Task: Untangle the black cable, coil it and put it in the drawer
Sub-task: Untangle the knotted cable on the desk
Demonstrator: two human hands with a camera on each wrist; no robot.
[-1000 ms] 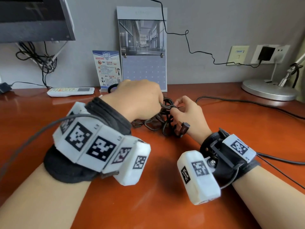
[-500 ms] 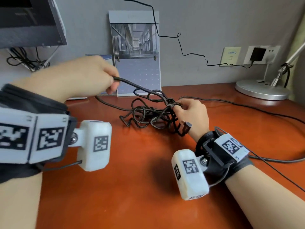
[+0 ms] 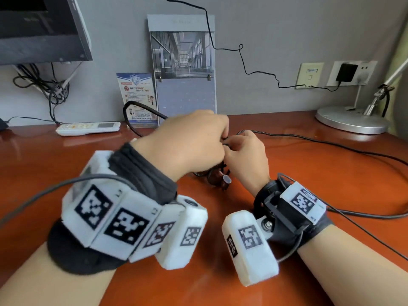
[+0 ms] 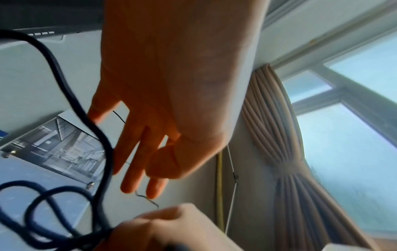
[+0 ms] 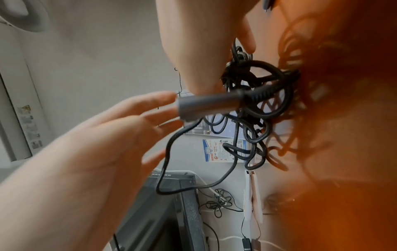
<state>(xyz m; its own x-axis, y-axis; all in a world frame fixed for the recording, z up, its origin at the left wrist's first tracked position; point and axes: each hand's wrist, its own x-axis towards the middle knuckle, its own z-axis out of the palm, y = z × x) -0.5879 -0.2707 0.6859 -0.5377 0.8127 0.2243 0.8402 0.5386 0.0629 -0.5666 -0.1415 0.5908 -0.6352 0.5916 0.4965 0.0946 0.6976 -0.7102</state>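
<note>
The black cable point(image 5: 253, 105) is a knotted bundle held just above the middle of the red-brown surface point(image 3: 331, 184), between the two hands. In the right wrist view its loops hang tangled below the right hand point(image 3: 245, 160), whose thumb and fingers point(image 5: 247, 39) pinch the knot at the top, and a grey plug point(image 5: 206, 107) juts out sideways from the tangle. In the head view that plug shows just under the hands, close to the surface. One strand arcs up and back from the left hand point(image 3: 189, 144) toward the rear edge of the surface, looping in front of a blue leaflet point(image 3: 138, 98). The left hand lies over the bundle with its fingers point(image 4: 137, 163) straight and loosely spread; the wrist views show the strand passing beside them rather than clamped, so that hand looks relaxed, touching at most.

Behind, a calendar point(image 3: 183, 65) leans against the wall at the rear edge beside the leaflet. A white remote point(image 3: 88, 128) lies toward the back left, and a lamp base point(image 3: 351, 120) stands at the back right corner. A thinner dark cord point(image 3: 331, 144) runs across the right side of the surface.
</note>
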